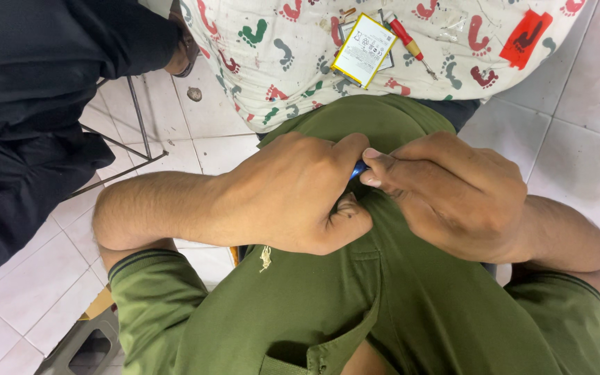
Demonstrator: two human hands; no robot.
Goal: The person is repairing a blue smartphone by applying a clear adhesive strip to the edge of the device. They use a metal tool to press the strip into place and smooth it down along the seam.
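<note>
My left hand (293, 194) and my right hand (453, 194) meet over my green shirt (383, 305), fingers closed together. Between their fingertips a small blue object (359, 169) shows; most of it is hidden, so its kind is unclear. Both thumbs press against it. Beyond the hands a table with a white cloth printed with coloured footprints (279, 62) carries a flat phone battery with a yellow edge (364, 50) and a red-handled screwdriver (409, 40).
A person in black clothing (29, 104) sits at the left. A thin metal stool frame (137, 118) stands on the white tiled floor (578, 139). A grey stool with cardboard (85, 340) sits at the bottom left.
</note>
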